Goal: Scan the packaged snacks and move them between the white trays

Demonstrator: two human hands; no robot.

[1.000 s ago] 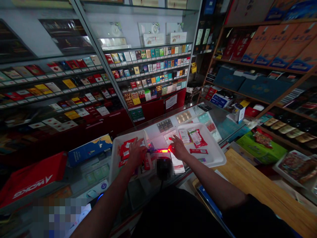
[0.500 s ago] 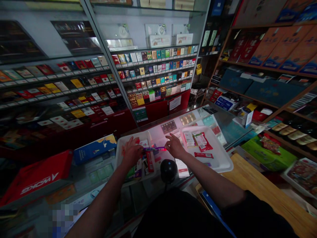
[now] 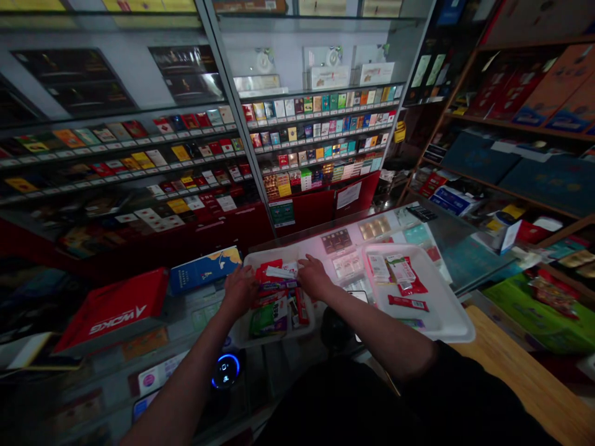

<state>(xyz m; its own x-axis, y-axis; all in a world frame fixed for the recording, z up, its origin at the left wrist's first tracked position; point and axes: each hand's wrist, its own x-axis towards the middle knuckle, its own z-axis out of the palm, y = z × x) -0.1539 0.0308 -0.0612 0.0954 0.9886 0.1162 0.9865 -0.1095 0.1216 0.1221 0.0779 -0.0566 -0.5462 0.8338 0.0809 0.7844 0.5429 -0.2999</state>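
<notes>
A shallow white tray [image 3: 242,336] on the glass counter holds several wrapped snacks. My left hand [image 3: 242,290] reaches over its left side with curled fingers. At its right rim is my right hand [image 3: 316,277], thumb and fingers drawn together. Between the hands lie a narrow white packet [image 3: 280,273] and a purple-wrapped bar [image 3: 275,286]; whether the fingertips grip either is hidden. Nearer me in the tray are a green packet [image 3: 264,321] and a red bar [image 3: 302,308].
A second white tray [image 3: 449,319] on the right holds several packets and a red bar [image 3: 408,303]. A black scanner-like object [image 3: 335,328] stands between the trays. Red [image 3: 118,316] and blue [image 3: 204,271] boxes lie left. Cigarette shelves [image 3: 316,139] line the wall behind.
My hands have lowered from holding a purple-wrapped bar between the trays to over the left tray. The camera view has shifted left, revealing a blue-lit round device on the near counter.
</notes>
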